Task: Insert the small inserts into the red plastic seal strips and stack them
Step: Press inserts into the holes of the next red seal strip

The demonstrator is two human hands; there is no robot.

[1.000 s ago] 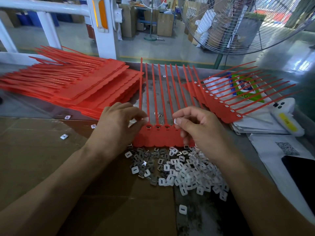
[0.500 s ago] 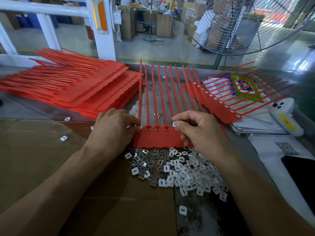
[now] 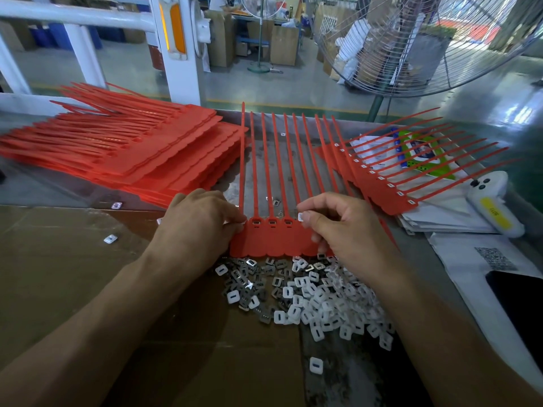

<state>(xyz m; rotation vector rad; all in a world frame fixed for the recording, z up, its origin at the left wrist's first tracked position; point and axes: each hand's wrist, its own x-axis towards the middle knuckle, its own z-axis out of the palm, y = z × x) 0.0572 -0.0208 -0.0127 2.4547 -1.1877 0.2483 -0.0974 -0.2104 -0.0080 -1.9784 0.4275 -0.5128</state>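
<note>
A: Where the bench [image 3: 282, 160] runs across the view, what is the largest lot?

B: Item one, a floor fan [image 3: 417, 45] standing beyond the far edge, right. Item two, a stack of red seal strips [image 3: 141, 154], far left on the bench, tails fanned out to the left. Item three, brown cardboard [image 3: 73, 289] covering the near left of the surface.

A: And the piece in work?

B: Item four, one red strip sheet [image 3: 273, 239], centre, flat on the bench, its tails pointing away from the person. Three sockets along its head row show inserts seated. Item five, a second red sheet [image 3: 379, 183] lying at an angle to the right, over papers [image 3: 440, 218]; white inserts show in its sockets.

A: Hands?

B: Left hand [image 3: 199, 227], fingers curled, pinching the left corner of the centre sheet's head row. Right hand [image 3: 343, 230], thumb and forefinger pinching one white insert [image 3: 301, 216] just above the head row, right of the filled sockets.

A: Smaller stock?

B: Item six, a loose pile of inserts [image 3: 308, 292], white plastic and grey metal, touching the near edge of the centre sheet. Item seven, a white handheld device [image 3: 493, 207] with a yellow label, far right. Item eight, a few stray inserts [image 3: 110, 239] on the cardboard.
</note>
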